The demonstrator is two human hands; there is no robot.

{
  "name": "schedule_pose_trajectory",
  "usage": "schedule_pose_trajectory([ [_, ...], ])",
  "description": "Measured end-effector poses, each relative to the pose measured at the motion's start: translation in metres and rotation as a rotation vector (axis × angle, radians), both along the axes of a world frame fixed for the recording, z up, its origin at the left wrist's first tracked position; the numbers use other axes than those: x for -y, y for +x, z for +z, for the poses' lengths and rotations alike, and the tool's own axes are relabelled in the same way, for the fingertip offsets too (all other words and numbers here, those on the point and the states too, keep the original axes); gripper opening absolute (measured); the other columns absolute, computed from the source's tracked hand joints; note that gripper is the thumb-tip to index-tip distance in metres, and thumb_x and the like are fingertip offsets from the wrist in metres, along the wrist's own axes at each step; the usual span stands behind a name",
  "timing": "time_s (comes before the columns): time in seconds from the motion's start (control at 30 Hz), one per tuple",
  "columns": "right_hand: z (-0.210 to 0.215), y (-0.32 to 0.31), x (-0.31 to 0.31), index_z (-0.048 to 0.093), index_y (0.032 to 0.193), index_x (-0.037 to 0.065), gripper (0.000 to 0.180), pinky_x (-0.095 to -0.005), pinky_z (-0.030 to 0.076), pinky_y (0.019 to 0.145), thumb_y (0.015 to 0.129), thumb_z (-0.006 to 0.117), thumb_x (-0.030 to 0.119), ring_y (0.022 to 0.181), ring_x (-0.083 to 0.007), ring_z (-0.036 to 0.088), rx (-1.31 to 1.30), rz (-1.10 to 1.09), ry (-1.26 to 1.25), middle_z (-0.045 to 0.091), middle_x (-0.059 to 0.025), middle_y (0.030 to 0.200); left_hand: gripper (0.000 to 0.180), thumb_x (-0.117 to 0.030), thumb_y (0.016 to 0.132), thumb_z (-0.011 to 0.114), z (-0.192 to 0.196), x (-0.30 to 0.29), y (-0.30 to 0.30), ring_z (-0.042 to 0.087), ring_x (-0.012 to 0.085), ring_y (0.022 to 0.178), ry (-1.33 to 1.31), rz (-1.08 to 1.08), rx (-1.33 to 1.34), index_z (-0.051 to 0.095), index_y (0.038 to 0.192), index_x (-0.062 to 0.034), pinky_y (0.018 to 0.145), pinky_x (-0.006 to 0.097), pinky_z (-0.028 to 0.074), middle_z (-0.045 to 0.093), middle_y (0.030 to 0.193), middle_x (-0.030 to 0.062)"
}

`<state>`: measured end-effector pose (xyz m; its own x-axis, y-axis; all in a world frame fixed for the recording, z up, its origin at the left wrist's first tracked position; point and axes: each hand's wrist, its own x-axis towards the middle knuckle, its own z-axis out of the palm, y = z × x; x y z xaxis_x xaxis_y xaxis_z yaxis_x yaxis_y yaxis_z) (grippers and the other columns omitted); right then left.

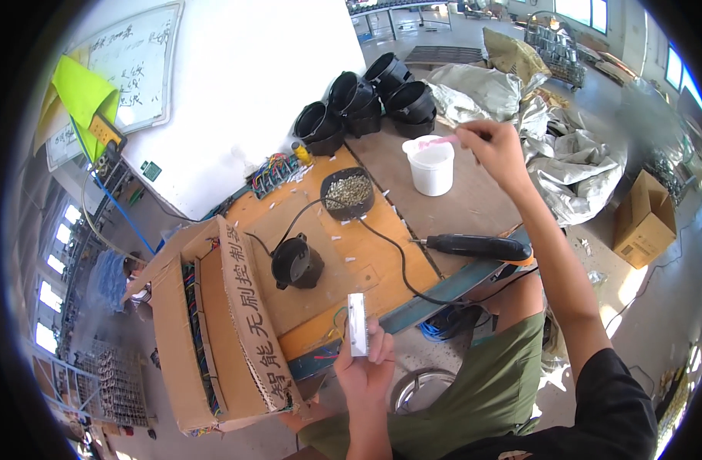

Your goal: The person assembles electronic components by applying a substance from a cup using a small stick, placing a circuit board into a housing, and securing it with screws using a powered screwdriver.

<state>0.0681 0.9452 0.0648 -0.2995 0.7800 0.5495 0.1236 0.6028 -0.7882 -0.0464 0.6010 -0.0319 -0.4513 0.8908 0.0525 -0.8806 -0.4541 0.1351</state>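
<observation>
One pink stick [443, 139] is poking over the white tub's [432, 175] open mouth, pinched by the right hand [498, 152]; on the wearer's side, well apart from the tub, the left hand [366, 371] is gripping a flat silvery block [358, 326].

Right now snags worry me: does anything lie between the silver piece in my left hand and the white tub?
Yes: a black cable curves across the bench between silver piece and white tub; a power tool lies right of it.
</observation>
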Motion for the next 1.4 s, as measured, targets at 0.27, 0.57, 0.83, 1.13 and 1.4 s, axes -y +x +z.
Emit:
schedule_pose_trajectory([
  [0.27,0.008,-0.032,-0.064,0.071,0.071,-0.001,0.021,-0.0405,0.056,0.068,0.073,0.069,0.021,0.067,-0.0292,0.069,0.618,0.022,-0.076,0.069,-0.0166,0.067,0.027,-0.014,0.097,0.052,0.011,-0.008,-0.007,0.045,0.0129,0.063,-0.05,0.084,0.0,0.053,0.119,0.0016,0.059,0.026,0.036,0.058,0.098,0.0137],
  [0.57,-0.208,0.277,0.006,0.065,0.111,-0.006,0.035,-0.0256,0.048,0.077,0.1,0.058,0.027,0.084,-0.0102,0.059,-0.239,-0.847,0.272,0.067,-0.0018,0.091,0.038,-0.013,0.096,0.055,0.015,-0.021,-0.017,0.049,0.0133,0.063,-0.177,0.137,-0.202,0.048,0.129,0.0027,0.056,0.025,0.038,0.06,0.096,0.0115],
  [0.83,-0.606,0.406,0.183,0.043,0.138,0.001,0.054,-0.0524,0.048,0.093,0.093,0.056,0.029,0.109,-0.0471,0.059,1.119,-0.491,-0.898,0.056,-0.0318,0.126,0.044,0.003,0.086,0.068,0.018,-0.042,-0.009,0.063,0.0137,0.085,-0.854,0.827,-1.699,0.053,0.127,0.0051,0.077,0.028,0.052,0.065,0.103,0.0109],
  [1.13,-0.624,0.343,0.11,0.067,0.103,0.003,0.028,-0.0455,0.054,0.08,0.09,0.055,0.025,0.094,-0.0371,0.066,0.866,-0.526,-0.822,0.066,-0.0217,0.108,0.042,-0.012,0.094,0.063,0.003,-0.045,0.002,0.05,0.0111,0.079,-0.931,0.876,-1.39,0.048,0.132,0.0008,0.069,0.024,0.044,0.055,0.098,0.0048],
  [1.4,-0.72,0.299,0.134,0.036,0.136,-0.004,0.065,-0.0482,0.043,0.1,0.085,0.06,0.029,0.114,-0.0433,0.052,0.966,-0.56,-0.791,0.046,-0.0292,0.128,0.045,-0.023,0.101,0.052,-0.006,-0.058,0.012,0.045,0.0172,0.065,-0.633,0.158,-0.674,0.045,0.14,-0.0017,0.059,0.03,0.039,0.061,0.102,0.0109],
])
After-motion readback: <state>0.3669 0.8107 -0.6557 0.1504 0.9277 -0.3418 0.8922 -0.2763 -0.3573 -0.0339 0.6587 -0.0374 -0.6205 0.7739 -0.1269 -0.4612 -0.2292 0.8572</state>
